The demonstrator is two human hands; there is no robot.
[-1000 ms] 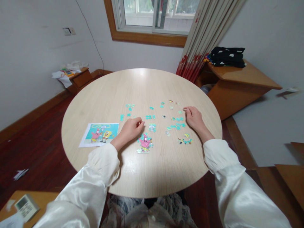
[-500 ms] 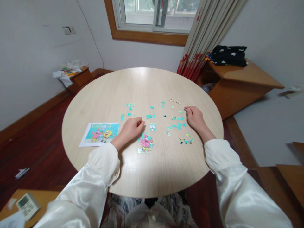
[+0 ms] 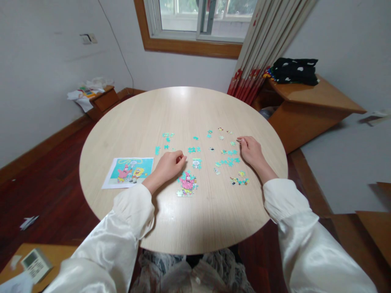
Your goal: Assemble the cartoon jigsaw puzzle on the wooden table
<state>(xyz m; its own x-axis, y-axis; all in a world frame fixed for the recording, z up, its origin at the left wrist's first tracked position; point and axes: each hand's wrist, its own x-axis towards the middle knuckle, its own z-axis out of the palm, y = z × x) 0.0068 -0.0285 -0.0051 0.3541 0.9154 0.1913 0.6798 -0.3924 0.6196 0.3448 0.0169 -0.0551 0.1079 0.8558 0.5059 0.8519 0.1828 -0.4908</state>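
Left hand (image 3: 168, 166) and right hand (image 3: 251, 151) curled, unmoved since half a second ago.
Whether they grip, I cannot tell; an interlocked pink-and-teal jigsaw section (image 3: 187, 185) lies nearside-right of the left hand, small teal jigsaw pieces (image 3: 230, 161) left of the right.

On our table (image 3: 183, 110), the picture sheet (image 3: 130, 173) lay left of the jigsaw pieces (image 3: 187, 185); behind was the window (image 3: 179, 16).

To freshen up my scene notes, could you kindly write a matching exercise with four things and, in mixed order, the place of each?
1. Sheet
2. Pink puzzle figure
3. Curtain
4. Black cloth

A. at the window's right side
B. on the wooden cabinet
C. on the table, left of the left hand
D. on the table, right of the sheet

Pairs: 1-C; 2-D; 3-A; 4-B
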